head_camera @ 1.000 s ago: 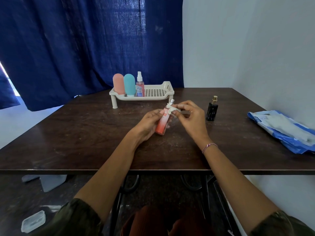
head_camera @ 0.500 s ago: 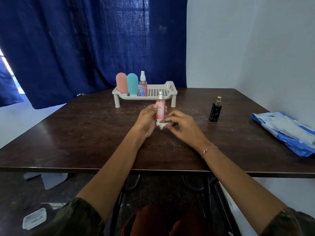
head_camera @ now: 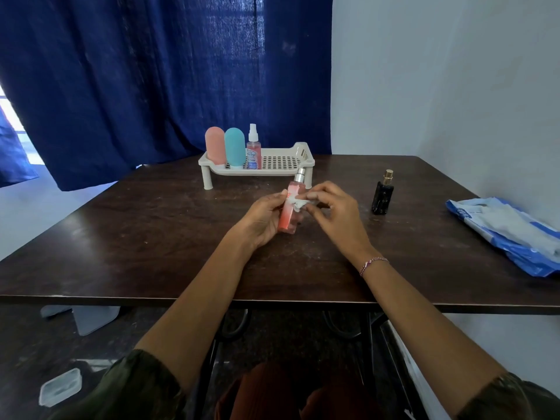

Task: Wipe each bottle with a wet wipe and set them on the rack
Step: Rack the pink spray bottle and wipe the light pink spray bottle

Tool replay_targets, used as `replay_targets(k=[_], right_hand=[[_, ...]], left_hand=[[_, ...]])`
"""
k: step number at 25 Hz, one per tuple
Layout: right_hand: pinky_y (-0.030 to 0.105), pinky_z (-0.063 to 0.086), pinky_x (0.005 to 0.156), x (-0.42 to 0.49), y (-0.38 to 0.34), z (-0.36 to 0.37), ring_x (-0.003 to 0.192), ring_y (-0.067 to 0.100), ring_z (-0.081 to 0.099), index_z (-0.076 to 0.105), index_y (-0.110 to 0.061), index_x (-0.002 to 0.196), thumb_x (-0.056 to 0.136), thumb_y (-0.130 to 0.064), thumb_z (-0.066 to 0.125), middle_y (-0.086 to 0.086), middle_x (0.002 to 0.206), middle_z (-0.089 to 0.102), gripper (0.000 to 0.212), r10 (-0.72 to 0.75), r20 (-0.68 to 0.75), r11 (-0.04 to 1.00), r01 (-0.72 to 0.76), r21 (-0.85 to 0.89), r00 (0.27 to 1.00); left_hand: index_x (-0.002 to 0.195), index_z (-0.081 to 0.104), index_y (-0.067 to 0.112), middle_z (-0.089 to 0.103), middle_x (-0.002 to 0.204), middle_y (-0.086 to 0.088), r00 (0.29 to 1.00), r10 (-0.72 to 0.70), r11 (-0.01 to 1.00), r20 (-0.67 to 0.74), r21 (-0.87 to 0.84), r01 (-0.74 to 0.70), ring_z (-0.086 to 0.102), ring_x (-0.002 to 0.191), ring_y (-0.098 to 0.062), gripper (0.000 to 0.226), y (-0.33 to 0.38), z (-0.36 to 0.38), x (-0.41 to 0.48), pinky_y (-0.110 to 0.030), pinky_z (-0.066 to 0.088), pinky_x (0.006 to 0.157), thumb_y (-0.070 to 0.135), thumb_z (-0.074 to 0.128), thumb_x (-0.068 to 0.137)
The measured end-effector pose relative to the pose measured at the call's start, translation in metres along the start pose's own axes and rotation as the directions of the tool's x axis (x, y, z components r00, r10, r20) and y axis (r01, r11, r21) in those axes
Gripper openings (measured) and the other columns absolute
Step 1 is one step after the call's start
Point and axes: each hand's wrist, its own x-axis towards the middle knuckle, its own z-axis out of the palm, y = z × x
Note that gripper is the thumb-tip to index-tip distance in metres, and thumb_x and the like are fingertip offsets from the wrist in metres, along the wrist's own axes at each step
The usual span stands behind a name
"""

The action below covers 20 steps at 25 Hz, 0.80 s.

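My left hand [head_camera: 262, 218] grips a pink spray bottle [head_camera: 289, 212] with a silver cap, held nearly upright above the middle of the dark table [head_camera: 151, 237]. A crumpled white wet wipe [head_camera: 298, 204] is pressed against the bottle's upper side by my right hand [head_camera: 331, 212]. The white perforated rack [head_camera: 281, 163] stands behind, at the far side. On its left end stand a pink bottle [head_camera: 215, 145], a teal bottle [head_camera: 235, 147] and a small clear spray bottle [head_camera: 254, 148]. A black perfume bottle [head_camera: 382, 195] with a gold cap stands on the table to the right.
A blue and white wet wipe pack [head_camera: 509, 231] lies at the table's right edge by the white wall. A dark blue curtain [head_camera: 151, 71] hangs behind the table. A clear plastic box [head_camera: 60, 386] sits on the floor at lower left.
The bottle went from tilted to upright, and now leans slightly. My right hand moved the wipe from the cap down to the base, then back up the bottle's side.
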Motion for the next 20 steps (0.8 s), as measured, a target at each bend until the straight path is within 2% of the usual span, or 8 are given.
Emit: replay_targets(k=[2, 4, 7, 10, 15, 20], right_hand=[[0.004, 0.043, 0.08, 0.0015, 0.0023, -0.0008, 0.089, 0.002, 0.053, 0.066, -0.002, 0.101, 0.08, -0.001, 0.066, 0.005, 0.099, 0.059, 0.021, 0.012, -0.107, 1.0, -0.015, -0.027, 0.994], [0.003, 0.042, 0.08, 0.002, 0.0039, -0.001, 0.089, 0.003, 0.052, 0.065, 0.0, 0.103, 0.081, -0.001, 0.066, 0.006, 0.099, 0.06, 0.022, 0.029, -0.157, 0.998, -0.036, -0.042, 0.987], [0.003, 0.041, 0.081, 0.0021, 0.0048, -0.0002, 0.09, 0.004, 0.052, 0.065, 0.0, 0.106, 0.082, -0.004, 0.066, 0.007, 0.102, 0.06, 0.024, 0.057, -0.156, 0.997, -0.064, -0.041, 0.986], [0.002, 0.041, 0.08, 0.0025, 0.0045, 0.001, 0.089, 0.002, 0.052, 0.065, -0.001, 0.106, 0.082, -0.004, 0.066, 0.004, 0.1, 0.059, 0.024, 0.06, -0.152, 0.998, -0.065, -0.026, 0.987], [0.003, 0.042, 0.079, 0.0028, 0.005, 0.0008, 0.089, 0.003, 0.053, 0.065, -0.003, 0.107, 0.083, -0.007, 0.066, 0.002, 0.1, 0.058, 0.025, 0.098, -0.151, 0.995, -0.1, -0.009, 0.984], [0.003, 0.042, 0.078, 0.0027, 0.0056, 0.0019, 0.086, -0.003, 0.051, 0.065, -0.004, 0.107, 0.084, -0.009, 0.065, 0.0, 0.1, 0.058, 0.024, 0.108, -0.12, 0.994, -0.107, 0.016, 0.987]], left_hand=[[0.119, 0.051, 0.003, 0.063, 0.097, -0.014, 0.999, -0.033, 0.996, 0.01, 0.079, 0.032, 0.061, 0.078, -0.018, 0.027, 0.0001, 0.0029, -0.0021, -0.027, 0.056, 0.062, 0.018, 0.037, 0.1], [0.112, 0.054, 0.005, 0.062, 0.095, -0.015, 0.999, -0.049, 0.993, 0.005, 0.112, 0.048, 0.061, 0.078, -0.017, 0.025, 0.0002, 0.0042, -0.0026, -0.025, 0.055, 0.058, 0.019, 0.038, 0.1], [0.12, 0.052, 0.003, 0.061, 0.104, -0.018, 0.999, -0.05, 0.99, -0.008, 0.135, 0.051, 0.061, 0.08, -0.017, 0.033, -0.0011, 0.0043, -0.0011, -0.024, 0.054, 0.057, 0.026, 0.041, 0.099], [0.111, 0.058, 0.008, 0.062, 0.101, -0.012, 0.999, -0.033, 0.98, 0.019, 0.197, 0.029, 0.056, 0.078, -0.014, 0.034, -0.0018, 0.0057, -0.0017, -0.023, 0.05, 0.06, 0.036, 0.047, 0.095], [0.101, 0.062, 0.011, 0.059, 0.097, -0.01, 1.0, -0.002, 0.966, 0.031, 0.258, -0.006, 0.055, 0.079, -0.014, 0.019, -0.0012, 0.0081, -0.0039, -0.026, 0.047, 0.069, 0.023, 0.047, 0.097], [0.1, 0.063, 0.015, 0.059, 0.098, -0.008, 0.999, -0.027, 0.968, 0.024, 0.249, 0.02, 0.053, 0.084, -0.016, 0.022, -0.001, 0.0061, -0.0028, -0.028, 0.044, 0.076, 0.021, 0.041, 0.099]])
